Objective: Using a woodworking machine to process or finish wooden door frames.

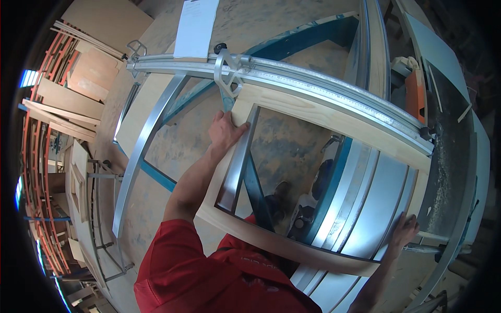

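Note:
A rectangular frame of pale wood (308, 112) lies over the sliding table of a panel saw (383, 201), its far rail along the long metal fence (318, 81). My left hand (227, 130) grips the left rail near its far end, thumb over the inner edge. Lower right, my right hand (403, 229) holds the right rail by the near corner, its fingers partly hidden. Just past my left hand, a metal flip stop (228, 70) sits on the fence next to the frame's far left corner. Through the frame's opening show the floor and the silver table.
A white paper sheet (195, 31) rests on the fence. A curved-looking metal bar (141, 151) runs down at left. Sawdust (441, 193) lies on the dark saw top at right, near an orange part (414, 96). Wooden boards (94, 73) fill a rack along the left.

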`<action>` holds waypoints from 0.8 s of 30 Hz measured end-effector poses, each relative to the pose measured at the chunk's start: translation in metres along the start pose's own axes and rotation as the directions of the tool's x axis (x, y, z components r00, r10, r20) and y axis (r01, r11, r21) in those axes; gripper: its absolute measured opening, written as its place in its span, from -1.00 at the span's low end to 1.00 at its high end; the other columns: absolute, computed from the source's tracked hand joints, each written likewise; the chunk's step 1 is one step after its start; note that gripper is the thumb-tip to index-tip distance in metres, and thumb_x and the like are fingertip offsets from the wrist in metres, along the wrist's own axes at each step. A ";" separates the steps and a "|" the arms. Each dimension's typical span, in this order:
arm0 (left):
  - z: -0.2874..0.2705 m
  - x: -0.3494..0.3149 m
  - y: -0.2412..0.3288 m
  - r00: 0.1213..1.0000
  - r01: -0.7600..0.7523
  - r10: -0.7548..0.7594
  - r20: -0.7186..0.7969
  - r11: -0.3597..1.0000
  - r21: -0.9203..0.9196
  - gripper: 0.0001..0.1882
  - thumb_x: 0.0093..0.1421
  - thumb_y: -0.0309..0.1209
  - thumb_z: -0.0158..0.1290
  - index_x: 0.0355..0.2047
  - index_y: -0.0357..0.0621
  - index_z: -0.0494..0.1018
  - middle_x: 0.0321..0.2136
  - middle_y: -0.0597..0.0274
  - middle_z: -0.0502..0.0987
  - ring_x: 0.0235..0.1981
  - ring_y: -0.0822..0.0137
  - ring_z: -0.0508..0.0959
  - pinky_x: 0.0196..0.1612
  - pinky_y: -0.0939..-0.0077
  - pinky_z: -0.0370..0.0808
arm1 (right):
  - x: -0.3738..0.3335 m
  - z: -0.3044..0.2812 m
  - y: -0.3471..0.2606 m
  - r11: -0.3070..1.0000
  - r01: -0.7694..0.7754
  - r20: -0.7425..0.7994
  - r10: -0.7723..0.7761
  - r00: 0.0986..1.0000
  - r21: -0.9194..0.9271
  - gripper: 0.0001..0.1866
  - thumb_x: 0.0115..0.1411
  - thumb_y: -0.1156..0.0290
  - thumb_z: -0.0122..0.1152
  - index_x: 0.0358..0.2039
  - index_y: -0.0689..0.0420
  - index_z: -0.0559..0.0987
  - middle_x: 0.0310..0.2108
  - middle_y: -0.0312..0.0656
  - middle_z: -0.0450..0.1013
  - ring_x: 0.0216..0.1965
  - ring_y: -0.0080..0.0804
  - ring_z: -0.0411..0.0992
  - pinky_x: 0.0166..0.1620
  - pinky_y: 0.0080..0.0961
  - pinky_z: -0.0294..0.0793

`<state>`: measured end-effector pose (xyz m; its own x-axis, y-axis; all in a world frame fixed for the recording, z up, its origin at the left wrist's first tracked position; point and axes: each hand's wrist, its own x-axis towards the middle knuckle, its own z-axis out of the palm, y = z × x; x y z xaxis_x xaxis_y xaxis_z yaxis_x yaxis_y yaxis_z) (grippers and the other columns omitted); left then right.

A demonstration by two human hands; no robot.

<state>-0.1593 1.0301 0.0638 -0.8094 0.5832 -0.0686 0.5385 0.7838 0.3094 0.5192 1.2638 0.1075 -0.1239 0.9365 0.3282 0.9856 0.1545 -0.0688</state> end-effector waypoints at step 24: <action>0.053 -0.048 0.383 0.557 -0.831 0.830 -0.026 0.556 -0.026 -0.06 -0.01 -0.14 0.52 0.34 -0.23 0.39 0.26 -0.19 0.39 0.28 -0.20 0.39 0.34 0.00 0.40 | -0.064 -0.060 0.057 0.902 0.035 0.045 -0.060 0.997 0.429 -0.57 0.16 0.26 0.43 -0.08 0.34 0.65 -0.01 0.12 0.57 0.08 0.21 0.49 0.13 0.03 0.55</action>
<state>0.0978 1.3139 0.1357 -0.0099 0.9698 0.2436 0.9657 -0.0540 0.2540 0.5903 1.1942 0.1389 -0.1879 0.9386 0.2893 0.8357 0.3075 -0.4550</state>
